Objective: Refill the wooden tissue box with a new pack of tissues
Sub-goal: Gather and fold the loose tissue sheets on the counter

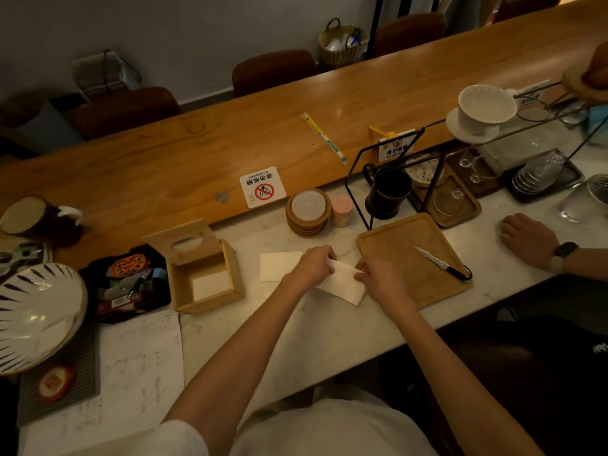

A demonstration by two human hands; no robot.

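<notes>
The wooden tissue box (210, 296) stands on the marble counter left of my hands, its lid (184, 243) with an oval slot tipped up and back. A thin white layer of tissues (210, 284) lies at its bottom. My left hand (314, 263) and my right hand (378, 274) both grip a white pack of tissues (343, 286), one at each upper end, just above the counter. A flat white sheet (278, 266) lies on the counter behind my left hand.
A wooden tray (398, 245) with a small knife (441, 263) sits right of my hands. Another person's hand (526, 240) rests at the far right. Stacked coasters (307, 213), a black tray of small items (128, 283), a striped bowl (36, 314) and papers (138, 363) surround the box.
</notes>
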